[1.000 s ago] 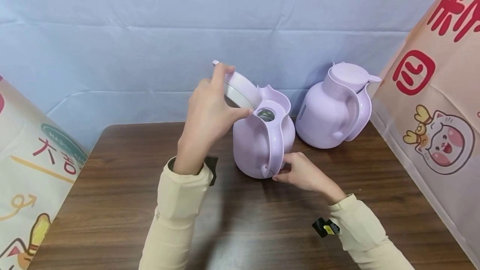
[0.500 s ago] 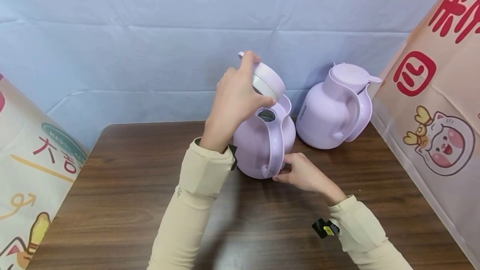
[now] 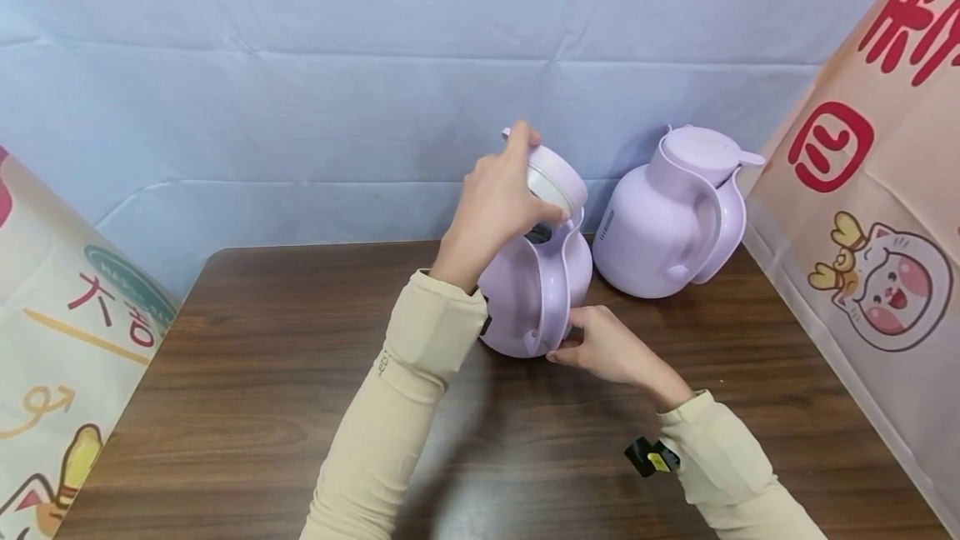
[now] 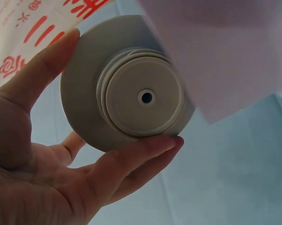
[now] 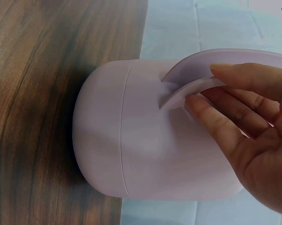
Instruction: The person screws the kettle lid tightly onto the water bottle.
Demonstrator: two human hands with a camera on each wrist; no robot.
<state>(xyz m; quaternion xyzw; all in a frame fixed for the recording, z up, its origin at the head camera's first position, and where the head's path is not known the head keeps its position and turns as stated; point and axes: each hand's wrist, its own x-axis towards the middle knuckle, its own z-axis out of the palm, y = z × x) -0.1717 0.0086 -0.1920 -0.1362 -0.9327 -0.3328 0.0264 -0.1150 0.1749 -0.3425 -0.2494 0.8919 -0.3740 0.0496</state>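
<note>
My left hand [image 3: 497, 197] grips a round lilac lid [image 3: 558, 177] by its rim, tilted above the open mouth of a lilac thermos jug [image 3: 512, 294]. In the left wrist view the underside shows a pale threaded stopper [image 4: 145, 110] with a small centre hole, and thumb and fingers lie on opposite sides of the rim. The jug stands upright on the table. Low on its handle [image 5: 197, 87], my right hand [image 3: 606, 346] pinches between thumb and fingers. Part of the jug's mouth is hidden behind my left hand and the lid.
A second lilac jug [image 3: 637, 227] with its lid on stands close behind, to the right. The brown wooden table [image 3: 285, 357] ends at a pale blue cloth [image 3: 322, 107] at the back. Printed sheets with cartoon figures flank both sides.
My left hand has carried the lid to the right, rising over the jug's mouth and then dropping a little. The right hand and both jugs have stayed in place.
</note>
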